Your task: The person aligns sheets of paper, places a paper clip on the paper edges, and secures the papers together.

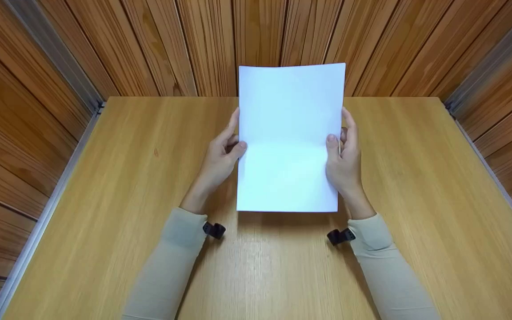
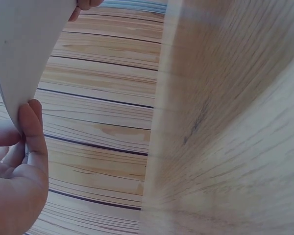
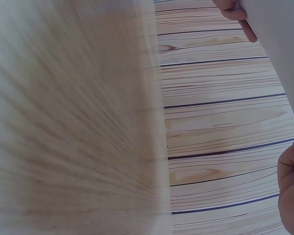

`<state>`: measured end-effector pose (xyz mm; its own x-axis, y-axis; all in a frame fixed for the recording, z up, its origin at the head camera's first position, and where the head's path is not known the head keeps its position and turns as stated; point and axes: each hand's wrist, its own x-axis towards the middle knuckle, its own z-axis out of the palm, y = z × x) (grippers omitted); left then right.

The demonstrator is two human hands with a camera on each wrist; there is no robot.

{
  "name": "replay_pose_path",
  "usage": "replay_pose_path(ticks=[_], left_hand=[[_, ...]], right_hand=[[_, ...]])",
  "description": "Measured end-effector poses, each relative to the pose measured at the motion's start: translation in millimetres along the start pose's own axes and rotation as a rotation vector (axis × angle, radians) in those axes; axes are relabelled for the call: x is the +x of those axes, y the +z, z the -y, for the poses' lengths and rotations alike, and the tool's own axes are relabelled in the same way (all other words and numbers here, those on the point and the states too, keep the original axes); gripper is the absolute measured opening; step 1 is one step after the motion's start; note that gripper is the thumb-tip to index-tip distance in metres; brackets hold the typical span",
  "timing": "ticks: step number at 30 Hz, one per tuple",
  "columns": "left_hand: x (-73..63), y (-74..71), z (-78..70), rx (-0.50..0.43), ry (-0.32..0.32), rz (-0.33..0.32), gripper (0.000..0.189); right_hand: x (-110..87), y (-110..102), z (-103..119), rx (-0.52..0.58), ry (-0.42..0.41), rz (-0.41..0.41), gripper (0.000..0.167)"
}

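- Item: white paper sheet (image 1: 289, 111), held raised over the table (image 1: 140, 200), near the middle of the head view and slightly toward 12 o'clock; its far end overlaps the plank wall (image 1: 214, 44) in that view.
- Left hand (image 1: 220, 158): at the sheet's 9 o'clock edge, pinching it, thumb on the upper face.
- Right hand (image 1: 345, 164): at the 3 o'clock edge, gripping likewise, thumb on the upper face. The hands are apart, sheet between them.
- Condition: sheet appears bowed in the left wrist view; a faint fold line seems to run from 9 to 3 o'clock. Number of layers cannot be told.
- Handling, as judged: light, thin, flexible; liable to crease or tear if twisted, and to slip from a loose pinch.
- Recommended hold: both long edges, around mid-length, with light, even thumb pressure.
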<state>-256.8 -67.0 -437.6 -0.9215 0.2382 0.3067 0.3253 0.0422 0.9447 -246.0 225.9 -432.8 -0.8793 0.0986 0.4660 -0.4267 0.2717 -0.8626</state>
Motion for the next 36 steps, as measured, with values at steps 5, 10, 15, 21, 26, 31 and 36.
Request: replay_pose_path(ticks=[5,10,15,21,26,31,36], left_hand=[[-1.1,0.2,-0.5,-0.007,-0.031,-0.006,0.073],[-1.5,0.1,-0.7,-0.013,-0.058,-0.002,0.072],[-0.5,0.1,-0.8,-0.016,-0.091,-0.004,0.070],[0.0,-0.2,-1.0,-0.022,-0.091,-0.005,0.069],[-0.1,-0.3,-0.7,-0.023,-0.078,0.004,0.070],[-0.3,-0.5,-0.7,-0.033,-0.066,0.014,0.070],[-0.5,-0.5,-0.6,-0.034,-0.058,0.016,0.070]], right_hand=[[0.3,0.4,0.3,0.008,-0.012,-0.005,0.058],[0.8,0.4,-1.4,0.003,-0.032,-0.010,0.058],[0.8,-0.1,-2.5,0.011,-0.038,-0.004,0.059],[0.3,-0.6,-2.2,0.015,-0.039,0.003,0.059],[0.5,-0.6,-1.5,0.028,-0.057,-0.004,0.059],[0.9,-1.0,-1.1,0.020,-0.069,-0.005,0.059],[1.5,-2.0,-0.4,0.009,-0.069,-0.002,0.059]])
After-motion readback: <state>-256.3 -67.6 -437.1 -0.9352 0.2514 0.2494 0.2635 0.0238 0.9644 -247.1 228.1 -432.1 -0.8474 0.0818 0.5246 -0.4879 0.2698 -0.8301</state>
